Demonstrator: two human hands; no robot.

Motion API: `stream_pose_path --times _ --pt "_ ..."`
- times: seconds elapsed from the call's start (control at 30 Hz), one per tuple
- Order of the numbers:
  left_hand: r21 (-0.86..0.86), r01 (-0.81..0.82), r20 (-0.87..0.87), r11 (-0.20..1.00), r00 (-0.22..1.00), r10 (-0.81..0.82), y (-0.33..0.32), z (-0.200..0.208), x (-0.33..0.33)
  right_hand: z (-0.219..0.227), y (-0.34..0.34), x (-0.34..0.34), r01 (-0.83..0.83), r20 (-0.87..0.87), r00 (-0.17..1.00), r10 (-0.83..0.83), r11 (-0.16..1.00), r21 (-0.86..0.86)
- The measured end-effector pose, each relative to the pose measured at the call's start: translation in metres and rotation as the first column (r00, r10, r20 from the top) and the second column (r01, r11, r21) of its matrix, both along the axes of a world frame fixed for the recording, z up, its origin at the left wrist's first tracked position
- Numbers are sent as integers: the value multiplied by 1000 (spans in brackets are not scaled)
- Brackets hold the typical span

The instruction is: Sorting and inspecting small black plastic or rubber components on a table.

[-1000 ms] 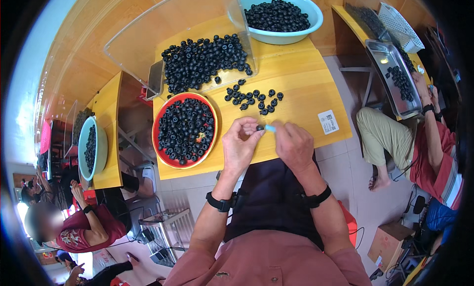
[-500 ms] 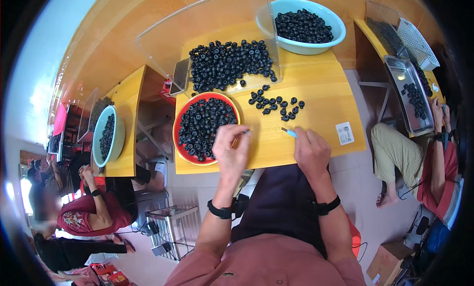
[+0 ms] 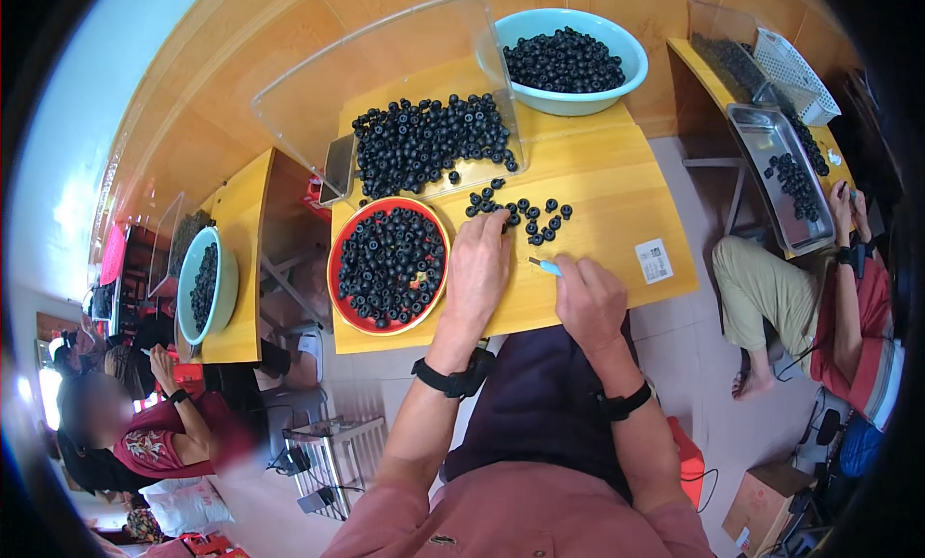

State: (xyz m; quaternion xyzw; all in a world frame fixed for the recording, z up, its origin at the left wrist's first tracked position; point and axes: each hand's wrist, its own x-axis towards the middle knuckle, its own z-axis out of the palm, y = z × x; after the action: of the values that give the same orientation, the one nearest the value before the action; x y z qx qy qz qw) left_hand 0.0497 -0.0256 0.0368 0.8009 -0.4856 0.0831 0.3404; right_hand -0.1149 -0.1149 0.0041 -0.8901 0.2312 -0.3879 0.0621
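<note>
My left hand (image 3: 479,269) reaches over the yellow table with its fingers closed in a pinch. At its fingertips is a small black part (image 3: 504,227), round with a hole, mostly hidden by the hand. Several like it lie in a loose group (image 3: 535,212) just beyond. My right hand (image 3: 591,300) grips a slim tool with a light blue handle (image 3: 550,268), its thin tip pointing left toward the table. Left of my left hand stands a red bowl with a yellow rim (image 3: 339,293), full of the same black parts.
A clear plastic bin (image 3: 289,88), open toward me, holds a heap of black parts (image 3: 434,139). Behind it at right stands a light blue basin (image 3: 631,62) of them. A white label (image 3: 653,260) sticks to the table (image 3: 617,192). Co-workers sit at tables on both sides.
My left hand has moved from beside the red bowl's edge forward to the loose black parts. My right hand still holds the blue-handled tool. The whole view has shifted slightly.
</note>
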Motion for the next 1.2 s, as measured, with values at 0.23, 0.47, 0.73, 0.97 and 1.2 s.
stream_pose_path --times 0.23,0.47,0.73,0.97,1.2 --pt "36 -34 -26 999 999 35 7 3 -3 -3 -1 0 -16 26 1000 15 1000 8" --pt "-146 -32 -134 989 991 12 26 -17 -20 -7 5 -7 -9 15 1000 9 1000 7" --pt "-224 -130 -580 966 814 -25 27 -25 -38 -6 1 0 5 4 1000 -5 1000 -28" --pt "-273 -145 -616 951 785 -57 19 -31 -45 -6 -1 -2 -2 -24 1000 1 999 -51" --pt "-259 -90 -608 962 788 -90 23 -32 -46 -4 1 -3 -54 -27 998 53 998 -39"
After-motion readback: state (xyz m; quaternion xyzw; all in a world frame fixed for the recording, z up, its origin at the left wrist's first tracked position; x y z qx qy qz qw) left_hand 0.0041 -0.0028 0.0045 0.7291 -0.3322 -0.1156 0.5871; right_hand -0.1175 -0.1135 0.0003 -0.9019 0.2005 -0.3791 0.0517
